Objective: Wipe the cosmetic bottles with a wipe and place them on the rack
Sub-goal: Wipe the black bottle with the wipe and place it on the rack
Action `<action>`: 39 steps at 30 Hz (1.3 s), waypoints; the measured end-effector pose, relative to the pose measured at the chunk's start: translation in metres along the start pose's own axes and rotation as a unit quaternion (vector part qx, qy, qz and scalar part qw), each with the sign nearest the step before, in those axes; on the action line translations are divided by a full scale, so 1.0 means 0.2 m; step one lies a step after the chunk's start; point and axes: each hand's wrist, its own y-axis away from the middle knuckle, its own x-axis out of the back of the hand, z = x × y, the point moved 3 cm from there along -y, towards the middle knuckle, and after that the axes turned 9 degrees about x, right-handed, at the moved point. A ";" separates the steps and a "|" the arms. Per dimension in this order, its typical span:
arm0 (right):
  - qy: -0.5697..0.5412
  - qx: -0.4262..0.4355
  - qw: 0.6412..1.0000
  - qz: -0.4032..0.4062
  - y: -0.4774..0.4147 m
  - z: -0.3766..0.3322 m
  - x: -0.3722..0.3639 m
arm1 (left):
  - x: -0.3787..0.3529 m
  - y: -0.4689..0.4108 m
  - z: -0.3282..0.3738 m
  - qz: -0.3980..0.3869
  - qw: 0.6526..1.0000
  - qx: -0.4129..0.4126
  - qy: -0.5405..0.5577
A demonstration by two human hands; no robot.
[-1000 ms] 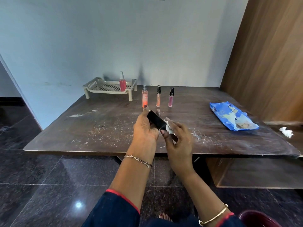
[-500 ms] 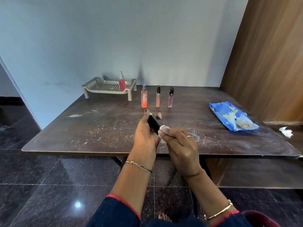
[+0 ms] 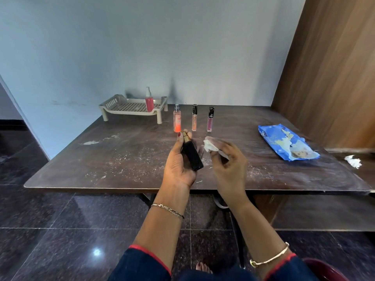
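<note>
My left hand (image 3: 178,165) grips a black rectangular cosmetic bottle (image 3: 191,155) with a gold neck, held above the table's front half. My right hand (image 3: 229,167) pinches a crumpled white wipe (image 3: 210,145) just to the right of the bottle, a small gap apart from it. Three slim bottles stand in a row behind: an orange spray (image 3: 177,121), a peach tube (image 3: 194,120) and a pink tube (image 3: 210,119). The beige rack (image 3: 113,103) at the back left holds a red pump bottle (image 3: 149,102).
The dark wooden table (image 3: 121,159) is dusted with white powder. A blue wipes pack (image 3: 288,142) lies at the right, with a used crumpled wipe (image 3: 353,161) beyond it. A wooden panel stands at the right, a wall behind.
My right hand has drawn the wipe off the black bottle and out to the right. My left hand has turned the bottle so its long side faces me.
</note>
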 end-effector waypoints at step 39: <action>0.229 0.205 0.899 -0.312 -0.03 -0.07 -0.16 | 0.11 -0.03 0.02 -0.030 0.995 0.042 0.087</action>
